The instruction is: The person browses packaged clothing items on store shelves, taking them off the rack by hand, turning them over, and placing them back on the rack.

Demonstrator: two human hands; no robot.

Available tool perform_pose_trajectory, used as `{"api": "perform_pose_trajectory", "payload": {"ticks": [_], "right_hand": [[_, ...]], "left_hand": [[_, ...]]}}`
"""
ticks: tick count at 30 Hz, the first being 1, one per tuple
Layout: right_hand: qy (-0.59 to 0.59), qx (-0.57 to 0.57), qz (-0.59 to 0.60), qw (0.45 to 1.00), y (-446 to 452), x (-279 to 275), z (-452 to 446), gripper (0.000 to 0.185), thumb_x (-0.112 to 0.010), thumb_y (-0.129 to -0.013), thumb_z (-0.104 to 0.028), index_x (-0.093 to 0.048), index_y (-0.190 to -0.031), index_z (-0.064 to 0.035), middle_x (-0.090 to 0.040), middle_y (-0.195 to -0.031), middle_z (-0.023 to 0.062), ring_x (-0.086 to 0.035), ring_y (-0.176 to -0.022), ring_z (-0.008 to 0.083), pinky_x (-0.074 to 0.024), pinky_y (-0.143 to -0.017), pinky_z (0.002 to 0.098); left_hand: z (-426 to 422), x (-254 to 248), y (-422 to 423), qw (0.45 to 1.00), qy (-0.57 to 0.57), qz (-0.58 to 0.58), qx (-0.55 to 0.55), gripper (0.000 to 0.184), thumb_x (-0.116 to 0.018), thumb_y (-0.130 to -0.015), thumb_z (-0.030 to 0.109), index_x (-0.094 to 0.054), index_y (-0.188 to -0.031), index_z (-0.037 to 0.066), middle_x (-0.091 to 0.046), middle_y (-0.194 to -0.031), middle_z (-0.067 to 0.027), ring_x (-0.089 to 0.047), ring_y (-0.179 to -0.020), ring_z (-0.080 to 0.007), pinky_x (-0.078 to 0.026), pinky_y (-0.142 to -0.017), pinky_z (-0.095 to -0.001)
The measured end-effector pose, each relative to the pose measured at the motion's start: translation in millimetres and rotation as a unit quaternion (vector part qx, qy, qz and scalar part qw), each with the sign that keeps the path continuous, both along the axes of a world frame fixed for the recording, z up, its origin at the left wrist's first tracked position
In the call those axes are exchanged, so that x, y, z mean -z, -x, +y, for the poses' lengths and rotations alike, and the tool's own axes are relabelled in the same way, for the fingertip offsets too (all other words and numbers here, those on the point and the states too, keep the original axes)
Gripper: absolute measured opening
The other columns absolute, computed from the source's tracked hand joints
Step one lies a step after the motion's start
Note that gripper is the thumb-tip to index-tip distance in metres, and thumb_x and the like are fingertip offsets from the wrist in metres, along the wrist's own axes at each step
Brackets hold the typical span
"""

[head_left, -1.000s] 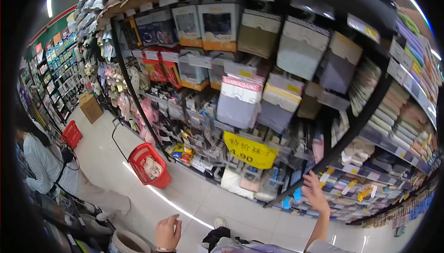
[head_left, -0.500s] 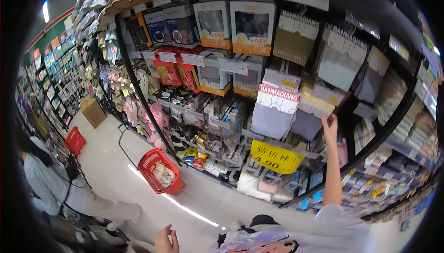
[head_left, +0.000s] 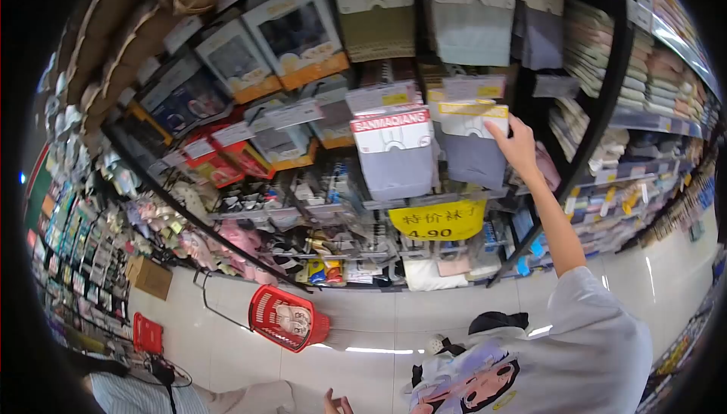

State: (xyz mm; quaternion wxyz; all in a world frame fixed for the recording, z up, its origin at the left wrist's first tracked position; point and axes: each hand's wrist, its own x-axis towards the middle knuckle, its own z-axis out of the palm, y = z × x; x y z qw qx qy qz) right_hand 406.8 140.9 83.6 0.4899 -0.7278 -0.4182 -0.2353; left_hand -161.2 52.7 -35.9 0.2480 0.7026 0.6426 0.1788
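Right hand (head_left: 521, 150) has risen, touching yellow-banded package (head_left: 472, 155).

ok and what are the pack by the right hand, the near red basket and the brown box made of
Pack: seemingly matte greyish cloth, from its soft, plain face, under a printed card band; a clear film wrap can't be ruled out.
Basket: likely hard plastic, slightly glossy, with moulded slots.
Box: probably matte cardboard, judging by its flat brown sides.
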Motion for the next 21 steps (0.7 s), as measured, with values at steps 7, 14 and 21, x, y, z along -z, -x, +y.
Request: {"api": "perform_pose_trajectory", "payload": {"ticks": [7, 14, 21], "right_hand": [[-0.056, -0.047, 0.047, 0.996, 3.5, -12.2, -11.8, 0.032, -0.066, -0.072, -0.024, -0.061, -0.094, -0.0009, -0.062, -0.085, 0.0149, -0.060, -0.076, 0.0256, -0.0452, -0.069, 0.0303], [-0.004, 0.016, -0.107, 0.994, 0.8, -9.6, -18.1, 0.036, -0.066, -0.072, -0.028, -0.060, -0.096, -0.0018, -0.062, -0.084, 0.0151, -0.060, -0.075, 0.0234, -0.0448, -0.066, 0.0258], [-0.115, -0.301, 0.410, 0.853, 6.8, -8.8, -17.2, 0.030, -0.062, -0.079, -0.023, -0.059, -0.098, 0.0004, -0.062, -0.091, 0.0041, -0.056, -0.081, 0.0070, -0.0426, -0.070, 0.0206]], "left_hand": [[54.1, -26.4, -50.7, 0.985, -0.060, 0.034, 0.160, 0.028, -0.051, -0.085, 0.014, -0.049, -0.111, 0.004, -0.061, -0.084, -0.0179, -0.058, -0.076, -0.0336, -0.045, -0.064, -0.0395], [54.1, 0.7, -58.6, 0.957, -0.077, -0.042, 0.278, 0.026, -0.051, -0.084, 0.013, -0.051, -0.108, 0.001, -0.060, -0.082, -0.0171, -0.058, -0.078, -0.0324, -0.045, -0.067, -0.0381], [38.0, 16.6, -20.6, 0.979, 0.049, -0.035, 0.196, 0.028, -0.053, -0.084, 0.016, -0.050, -0.110, 0.004, -0.061, -0.078, -0.0150, -0.059, -0.073, -0.0293, -0.045, -0.064, -0.0381]]}}
